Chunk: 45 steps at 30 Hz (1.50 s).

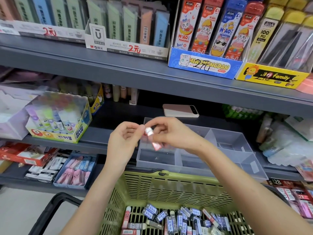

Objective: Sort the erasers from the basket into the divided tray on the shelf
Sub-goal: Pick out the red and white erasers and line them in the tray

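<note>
Above the near-left compartments of the clear plastic divided tray: pink-and-white wrapped oblong eraser, tilted, gripped in the curled fingers of the right hand and pinched at its upper end by the left hand. Just below the tray: green slatted plastic basket, holding loose sleeved erasers. Behind the tray: pink flat phone.

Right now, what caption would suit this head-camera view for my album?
The left hand and right hand pinch a pink eraser over the clear divided tray, above a green basket of erasers.
</note>
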Tool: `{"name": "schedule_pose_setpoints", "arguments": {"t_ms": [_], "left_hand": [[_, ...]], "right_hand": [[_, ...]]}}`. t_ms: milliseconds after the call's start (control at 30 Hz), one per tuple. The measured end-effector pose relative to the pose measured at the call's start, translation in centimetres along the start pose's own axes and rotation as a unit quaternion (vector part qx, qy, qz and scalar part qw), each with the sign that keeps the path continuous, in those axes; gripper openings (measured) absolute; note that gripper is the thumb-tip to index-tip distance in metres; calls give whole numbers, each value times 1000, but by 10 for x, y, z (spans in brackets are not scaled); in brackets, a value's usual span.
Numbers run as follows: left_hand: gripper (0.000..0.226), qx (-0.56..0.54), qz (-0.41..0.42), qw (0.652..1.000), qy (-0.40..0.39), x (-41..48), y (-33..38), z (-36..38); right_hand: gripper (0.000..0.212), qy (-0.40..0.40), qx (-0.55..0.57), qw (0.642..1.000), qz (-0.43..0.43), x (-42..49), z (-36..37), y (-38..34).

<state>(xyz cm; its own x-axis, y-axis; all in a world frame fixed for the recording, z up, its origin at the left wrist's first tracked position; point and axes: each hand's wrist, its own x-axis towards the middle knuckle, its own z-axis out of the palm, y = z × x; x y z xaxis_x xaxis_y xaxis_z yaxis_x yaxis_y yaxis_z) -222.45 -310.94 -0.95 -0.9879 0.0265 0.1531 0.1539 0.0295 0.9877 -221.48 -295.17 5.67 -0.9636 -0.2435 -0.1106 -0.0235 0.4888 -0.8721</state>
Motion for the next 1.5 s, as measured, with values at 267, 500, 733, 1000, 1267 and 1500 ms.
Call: {"name": "schedule_pose_setpoints", "arguments": {"t_ms": [267,500,733,1000,1267,1500], "left_hand": [[57,168,-79,969,-162,-1,-6,-2],[64,210,-78,953,-203,-2,-3,-1],[64,230,-67,949,-203,-5,-1,-2],[63,219,-68,952,-201,-5,-5,-4],[63,197,-69,955,-209,-4,-9,-3],[64,214,-55,953,-206,-3,-12,1]], "right_hand": [[20,195,-40,975,100,21,-20,30],[14,212,-116,963,120,25,-10,38],[15,147,-129,961,197,30,-23,22],[23,69,-364,908,194,46,-11,29],[19,104,-425,886,150,41,-7,45],[23,169,-283,943,54,7,-9,42]]}}
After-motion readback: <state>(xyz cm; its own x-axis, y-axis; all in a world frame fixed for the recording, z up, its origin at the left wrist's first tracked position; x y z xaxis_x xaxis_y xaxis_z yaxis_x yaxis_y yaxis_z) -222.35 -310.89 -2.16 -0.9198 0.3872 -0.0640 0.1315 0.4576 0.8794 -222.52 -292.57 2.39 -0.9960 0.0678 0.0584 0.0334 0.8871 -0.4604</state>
